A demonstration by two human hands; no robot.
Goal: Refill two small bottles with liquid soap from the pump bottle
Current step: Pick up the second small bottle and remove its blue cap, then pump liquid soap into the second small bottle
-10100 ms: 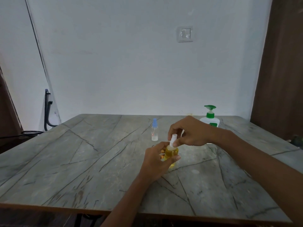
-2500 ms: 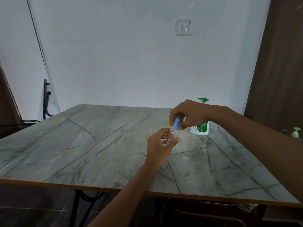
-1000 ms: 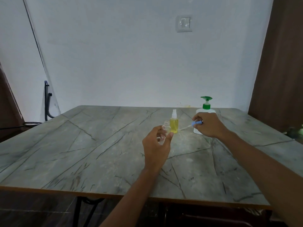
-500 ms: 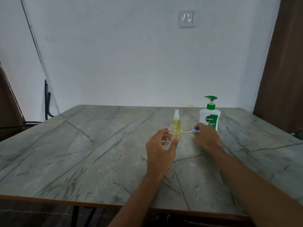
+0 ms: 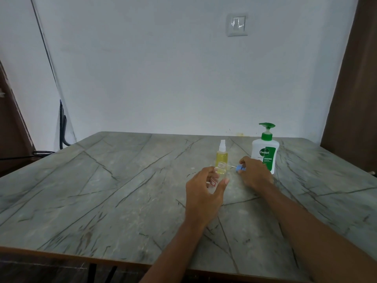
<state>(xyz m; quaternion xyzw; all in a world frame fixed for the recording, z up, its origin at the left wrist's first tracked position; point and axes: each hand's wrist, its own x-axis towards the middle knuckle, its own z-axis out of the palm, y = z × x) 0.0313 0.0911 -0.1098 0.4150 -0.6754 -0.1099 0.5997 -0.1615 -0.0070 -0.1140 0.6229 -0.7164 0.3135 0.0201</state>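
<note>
My left hand (image 5: 206,193) holds a small clear bottle (image 5: 216,178) with a red mark, its threaded neck uncapped, above the grey marbled table (image 5: 102,190). Just behind it stands a second small bottle (image 5: 221,160) filled with yellow liquid, white spray cap on. My right hand (image 5: 255,174) pinches a blue spray cap (image 5: 239,168) with its thin white tube, low at the table surface. The white pump bottle (image 5: 264,154) with a green pump stands right behind my right hand.
A white wall with a light switch (image 5: 237,24) rises behind the table. A dark frame and cable (image 5: 62,127) lean at the far left. A brown door or panel (image 5: 355,88) runs along the right. The table's front edge is close to me.
My right hand unscrewed the blue cap from the clear bottle, carried it right and lowered it to the table beside the pump bottle. My left hand kept the clear bottle.
</note>
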